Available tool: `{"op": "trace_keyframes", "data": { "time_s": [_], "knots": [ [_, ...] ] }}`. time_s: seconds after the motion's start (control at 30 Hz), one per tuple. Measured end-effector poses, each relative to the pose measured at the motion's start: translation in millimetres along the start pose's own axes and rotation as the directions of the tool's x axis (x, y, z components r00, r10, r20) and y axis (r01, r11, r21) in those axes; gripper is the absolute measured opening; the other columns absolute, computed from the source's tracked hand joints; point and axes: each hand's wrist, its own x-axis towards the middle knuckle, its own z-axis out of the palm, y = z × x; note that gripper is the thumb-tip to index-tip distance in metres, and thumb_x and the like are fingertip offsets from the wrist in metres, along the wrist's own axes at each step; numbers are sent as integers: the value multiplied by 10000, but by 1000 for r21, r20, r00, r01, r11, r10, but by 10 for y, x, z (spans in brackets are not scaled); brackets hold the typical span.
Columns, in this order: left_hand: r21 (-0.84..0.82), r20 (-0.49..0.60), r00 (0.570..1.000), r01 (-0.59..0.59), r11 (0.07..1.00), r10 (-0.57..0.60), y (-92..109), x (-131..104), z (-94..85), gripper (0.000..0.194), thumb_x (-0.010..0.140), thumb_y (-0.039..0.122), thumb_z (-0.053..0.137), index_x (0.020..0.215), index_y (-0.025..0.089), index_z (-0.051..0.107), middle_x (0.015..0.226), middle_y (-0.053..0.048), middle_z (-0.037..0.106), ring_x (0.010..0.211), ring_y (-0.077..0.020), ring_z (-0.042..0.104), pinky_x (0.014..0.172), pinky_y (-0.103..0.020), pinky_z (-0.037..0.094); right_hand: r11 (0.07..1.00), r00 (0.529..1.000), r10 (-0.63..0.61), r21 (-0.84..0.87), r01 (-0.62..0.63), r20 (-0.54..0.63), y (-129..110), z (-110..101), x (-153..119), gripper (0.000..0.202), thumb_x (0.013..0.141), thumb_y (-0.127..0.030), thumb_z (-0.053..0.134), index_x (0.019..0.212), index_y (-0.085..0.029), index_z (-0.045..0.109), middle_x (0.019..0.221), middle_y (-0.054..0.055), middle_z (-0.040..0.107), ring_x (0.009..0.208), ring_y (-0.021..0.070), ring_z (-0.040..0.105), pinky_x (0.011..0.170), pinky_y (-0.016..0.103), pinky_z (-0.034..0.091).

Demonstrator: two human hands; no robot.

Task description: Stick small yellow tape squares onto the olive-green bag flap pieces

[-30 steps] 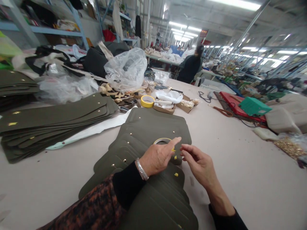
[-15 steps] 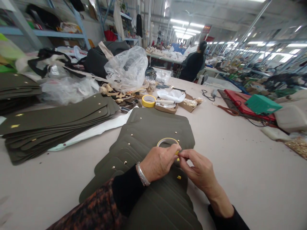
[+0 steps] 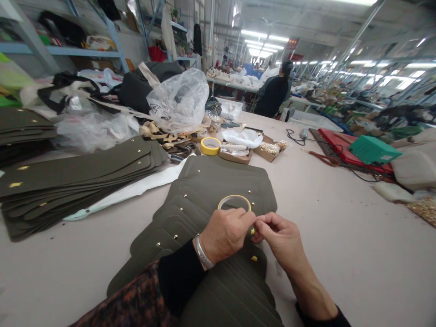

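Observation:
My left hand (image 3: 227, 230), with a silver bracelet at the wrist, is closed on a thin roll of yellow tape (image 3: 234, 198). Against its fingertips, my right hand (image 3: 279, 236) pinches with thumb and forefinger; whatever is between them is too small to make out. Both hands are over a fanned stack of dark olive panels (image 3: 225, 177) with small gold-coloured studs. Small yellow tape pieces (image 3: 254, 258) stick to the panels just below the fingers.
More olive panels (image 3: 85, 168) are stacked at left beside a white strip (image 3: 136, 192). Behind lie another yellow tape roll (image 3: 210, 145), a carton of gold-coloured parts (image 3: 270, 150) and plastic bags (image 3: 180, 100). A green box (image 3: 373, 149) sits at right. A person (image 3: 274, 93) is farther back.
The tape roll has shifted slightly left, tilting with my left hand. My right hand's fingers stay at the left fingertips, with the lower fingers curled a little more.

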Motion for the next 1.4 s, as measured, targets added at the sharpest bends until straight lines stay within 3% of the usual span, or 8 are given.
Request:
{"op": "trace_keyframes", "data": {
  "time_s": [0.2, 0.4, 0.67, 0.9, 1.0, 1.17, 1.23, 1.4],
  "knots": [
    [-10, 5, 1000, -15, 1000, 15, 43, -15, 16, 209, 943, 169, 351, 826, 184, 523, 707, -3, 543, 625, -145, 495, 573, -254, 397, 968, 983, 178, 191, -165, -50, 160, -93, 265, 334, 606, -435, 779, 675, -135, 646, 557, 6, 630, 495, 123, 588, 514, 265, 546],
    [157, 288, 935, 166, 974, -206, -47, -8, 85, 104, 932, 142, 441, 886, 188, 522, 883, -29, 579, 839, -185, 530, 674, -269, 473, 974, 999, -19, -224, 26, 30, 309, -267, 484, 381, 788, -504, 610, 821, -132, 685, 623, 31, 647, 521, 130, 583, 485, 245, 498],
    [143, 374, 898, 192, 971, -232, -2, 35, 63, 102, 934, 143, 426, 905, 185, 514, 931, -47, 562, 873, -216, 509, 694, -323, 511, 606, 919, -376, -720, 338, 115, 350, -124, 518, 198, 891, -293, 480, 787, -194, 616, 734, 36, 680, 672, 178, 631, 631, 287, 453],
    [114, 354, 909, 190, 975, -219, -14, 7, 84, 90, 928, 145, 434, 910, 180, 514, 935, -50, 561, 874, -219, 507, 693, -327, 520, 315, 872, -448, -877, 363, 199, 383, -18, 531, 241, 919, -234, 409, 756, -180, 578, 750, 76, 658, 671, 191, 628, 614, 285, 434],
    [115, 355, 907, 196, 974, -225, -3, 9, 68, 92, 927, 140, 428, 912, 177, 511, 952, -55, 556, 883, -224, 506, 694, -337, 525, 366, 895, -414, -871, 329, 164, 362, -28, 582, 215, 904, -249, 438, 792, -180, 608, 759, 74, 680, 678, 194, 646, 622, 291, 446],
    [145, 387, 883, 227, 963, -266, 13, 27, 32, 118, 933, 134, 400, 929, 175, 510, 986, -79, 537, 918, -232, 497, 700, -345, 525, 645, 950, -311, -732, 220, 12, 332, -216, 628, 384, 857, -381, 531, 1161, -148, 556, 565, -33, 635, 504, 169, 616, 532, 277, 468],
    [147, 394, 876, 238, 960, -278, 8, 27, 26, 131, 933, 129, 388, 932, 177, 510, 976, -81, 535, 922, -234, 496, 702, -346, 523, 631, 918, -395, -717, 297, 33, 311, -298, 604, 297, 868, -381, 521, 1059, -169, 602, 660, 1, 669, 563, 161, 633, 572, 278, 497],
    [154, 400, 872, 241, 958, -283, -6, 14, 32, 140, 922, 106, 390, 948, 179, 506, 943, -75, 535, 884, -229, 515, 699, -347, 514, 271, 702, -537, -693, 668, 467, 284, -324, 553, 182, 908, -194, 461, 933, -191, 641, 891, 77, 681, 839, 188, 644, 785, 318, 515]
  ]
}}
